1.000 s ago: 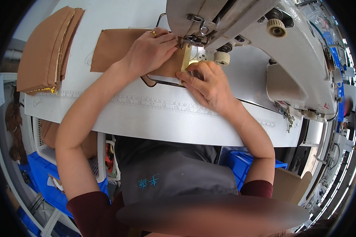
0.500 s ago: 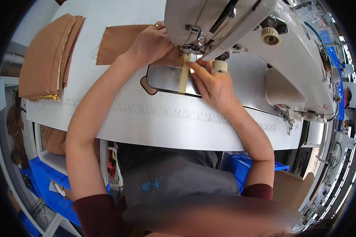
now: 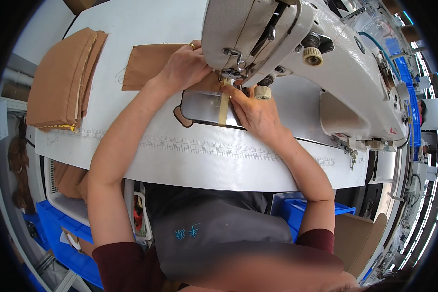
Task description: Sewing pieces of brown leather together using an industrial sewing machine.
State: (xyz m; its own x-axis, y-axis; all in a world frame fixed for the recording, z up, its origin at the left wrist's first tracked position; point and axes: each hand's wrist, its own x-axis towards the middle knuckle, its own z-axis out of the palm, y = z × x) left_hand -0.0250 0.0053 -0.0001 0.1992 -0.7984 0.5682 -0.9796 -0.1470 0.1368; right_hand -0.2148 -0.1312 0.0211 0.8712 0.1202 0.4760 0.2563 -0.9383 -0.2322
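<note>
A person (image 3: 107,204) wearing a dark grey apron (image 3: 228,226) works at a white metal sewing machine (image 3: 321,73), left hand (image 3: 185,67) resting on a flat, straight-edged brown fabric piece (image 3: 145,67), right hand (image 3: 258,113) with fingertips at a narrow pale-yellow strip (image 3: 223,112) below the machine's head. Curved brown fabric panels (image 3: 61,78) lie stacked at left on the white, ruler-marked worktop (image 3: 194,168).

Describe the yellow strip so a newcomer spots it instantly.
Find the big white sewing machine at upper right. Just below its needle end, a strip lies across a shiny metal plate, beside the right hand. It is narrow and pale yellow, unlike the broad brown cloth under the left hand.
</note>
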